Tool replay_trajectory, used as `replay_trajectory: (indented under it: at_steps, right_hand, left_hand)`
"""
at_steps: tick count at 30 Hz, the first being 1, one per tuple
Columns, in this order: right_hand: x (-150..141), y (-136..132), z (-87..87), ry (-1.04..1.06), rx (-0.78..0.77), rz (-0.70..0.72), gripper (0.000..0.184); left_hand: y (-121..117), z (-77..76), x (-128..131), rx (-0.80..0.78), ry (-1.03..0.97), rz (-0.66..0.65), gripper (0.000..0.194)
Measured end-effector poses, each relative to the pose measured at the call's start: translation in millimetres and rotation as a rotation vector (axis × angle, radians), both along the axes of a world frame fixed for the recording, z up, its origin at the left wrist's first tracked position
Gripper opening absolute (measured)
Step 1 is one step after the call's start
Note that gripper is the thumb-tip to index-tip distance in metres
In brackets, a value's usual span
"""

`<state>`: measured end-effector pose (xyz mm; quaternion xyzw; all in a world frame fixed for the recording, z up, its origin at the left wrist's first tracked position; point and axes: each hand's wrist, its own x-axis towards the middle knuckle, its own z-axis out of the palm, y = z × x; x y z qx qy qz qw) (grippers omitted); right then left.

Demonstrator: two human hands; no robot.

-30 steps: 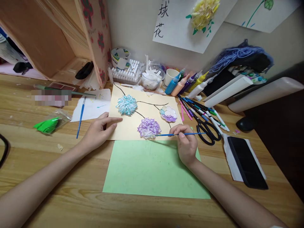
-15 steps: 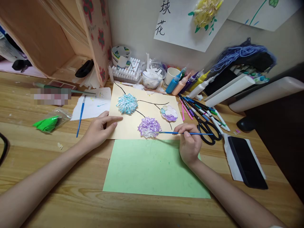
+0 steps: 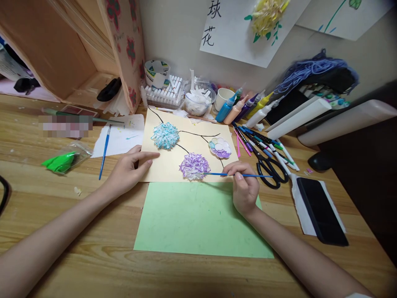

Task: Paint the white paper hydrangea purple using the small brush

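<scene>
My right hand pinches a thin blue paintbrush, its tip touching the lower right of a purple paper flower. Part of that flower's lower edge is still white. The flower is on a cream sheet with black drawn stems and a blue paper flower. On the sheet's right part rests a flower-shaped palette with purple and pale blue paint. My left hand lies on the sheet's left edge, index finger stretched out and the other fingers partly curled. Under the sheet's lower edge lies green paper.
Scissors and several pens lie to the right, beyond them a black phone. Paint bottles and a bowl of white paper strips line the back. A second paintbrush rests on white paper at left.
My right hand and the paintbrush have shifted slightly left, the tip staying at the purple flower. My left hand holds its place on the sheet.
</scene>
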<state>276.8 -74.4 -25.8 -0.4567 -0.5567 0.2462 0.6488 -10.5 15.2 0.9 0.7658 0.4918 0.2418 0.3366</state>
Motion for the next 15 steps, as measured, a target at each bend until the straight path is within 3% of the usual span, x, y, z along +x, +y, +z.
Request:
replay_trajectory:
  at_steps: [15]
  right_hand:
    - [0.0,0.2,-0.6,-0.043,0.045,-0.014,0.017]
  left_hand:
    - [0.1,-0.9,-0.1,0.009,0.006,0.001,0.036]
